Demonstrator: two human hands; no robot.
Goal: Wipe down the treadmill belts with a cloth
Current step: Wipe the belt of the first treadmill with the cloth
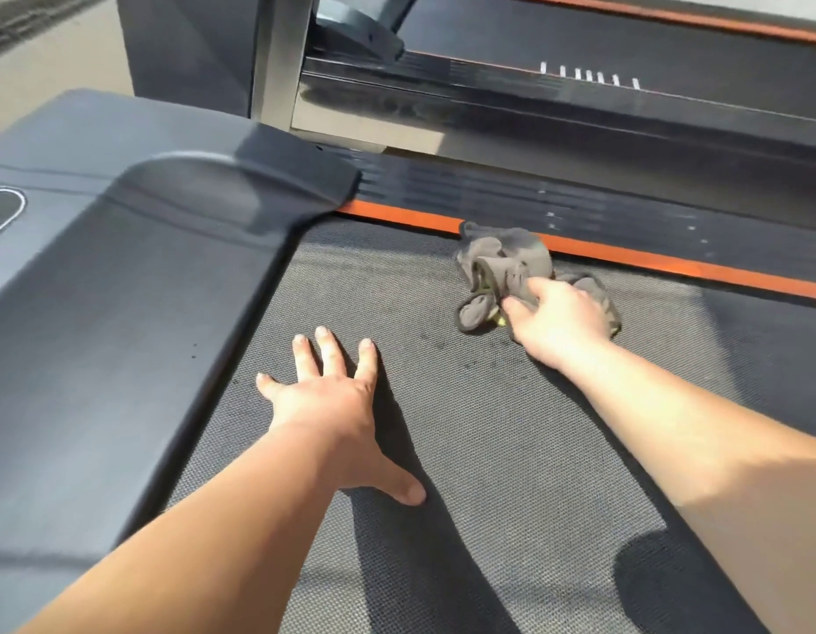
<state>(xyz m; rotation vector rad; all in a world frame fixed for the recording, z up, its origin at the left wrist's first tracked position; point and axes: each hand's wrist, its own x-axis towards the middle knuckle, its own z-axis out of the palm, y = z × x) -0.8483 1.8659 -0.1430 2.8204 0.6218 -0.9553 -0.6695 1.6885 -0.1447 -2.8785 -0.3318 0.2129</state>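
The grey textured treadmill belt point(442, 473) fills the middle of the head view. A crumpled grey cloth point(502, 263) with a bit of yellow-green lies on the belt close to the orange side strip point(671, 267). My right hand point(557, 318) grips the cloth's near side, fingers curled into it. My left hand point(337, 404) lies flat on the belt with fingers spread, to the left of the cloth and apart from it.
The dark motor cover point(145, 267) rises at the left of the belt. Beyond the orange strip runs a black ribbed side rail point(580, 199). A second treadmill point(580, 52) stands behind it, and pale floor point(45, 61) shows at the top left.
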